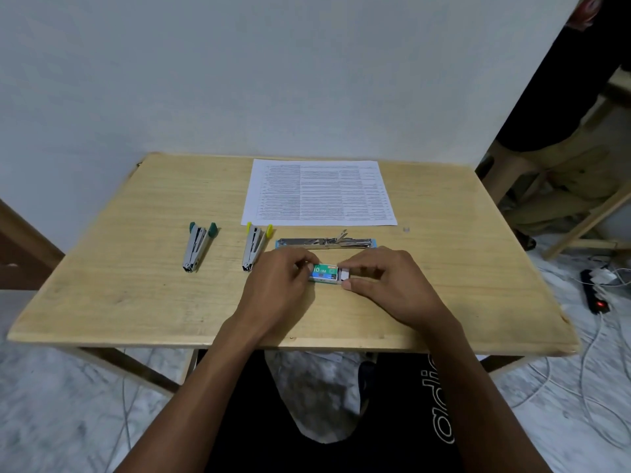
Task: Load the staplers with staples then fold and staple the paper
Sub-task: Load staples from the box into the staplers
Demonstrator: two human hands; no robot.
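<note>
A small green staple box [324, 273] lies on the wooden table [136, 285] in front of me. My left hand [280, 285] holds its left end, and my right hand [382, 281] pinches the white inner tray at its right end. A green-tipped stapler [198, 245] and a yellow-tipped stapler [255, 246] lie to the left, both hinged slightly apart. A blue stapler [326, 243] lies fully spread flat just beyond the box. A printed sheet of paper [319, 192] lies at the table's far edge.
The table stands against a pale wall. A tiny staple bit [406, 229] lies right of the blue stapler. A person [563, 131] stands at the right by a wooden frame. A power strip [594, 291] and cables lie on the marble floor at the right.
</note>
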